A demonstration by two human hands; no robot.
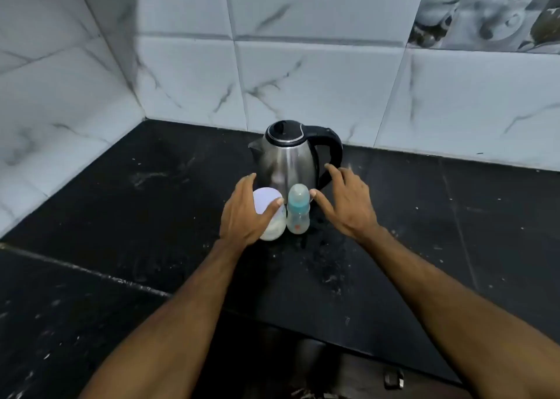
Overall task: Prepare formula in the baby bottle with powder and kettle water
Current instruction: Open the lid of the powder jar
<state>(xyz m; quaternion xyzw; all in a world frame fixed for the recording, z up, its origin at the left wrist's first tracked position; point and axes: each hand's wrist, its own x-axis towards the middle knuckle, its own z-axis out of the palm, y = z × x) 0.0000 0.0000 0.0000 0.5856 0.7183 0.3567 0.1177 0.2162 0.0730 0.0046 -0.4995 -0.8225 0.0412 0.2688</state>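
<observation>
Right now a stainless-steel electric kettle with a black lid and a black loop handle (288, 159) stands upright on the black speckled stone countertop (151, 217), close to the back wall of white marble-patterned tiles (318, 80). Its spout points to the left and its handle to the right. Just in front of it, side by side, stand two smaller things. On the left is a round translucent plastic jar with a white flat lid (270, 217), and white powder shows through its lower wall. On the right, just beside the jar, is a small clear baby bottle with a pale teal collar and a clear domed cap (298, 209); it stands upright with the cap on, and a small red mark shows low on its body.

The left hand (245, 214) lies over the jar from the left and front, fingers curving round the far side and the thumb laid across the lid's near edge, so it holds the jar. The right hand (345, 200) hovers spread beside the bottle, its fingers straight and apart and holding nothing. Its thumb tip is at the bottle's shoulder, though I cannot tell whether it touches, and its fingertips reach toward the lower part of the kettle's handle. Both bare forearms stretch in from the bottom of the view.

At the upper right of the wall sits a grey decorative tile with a blurred picture (485, 11).
</observation>
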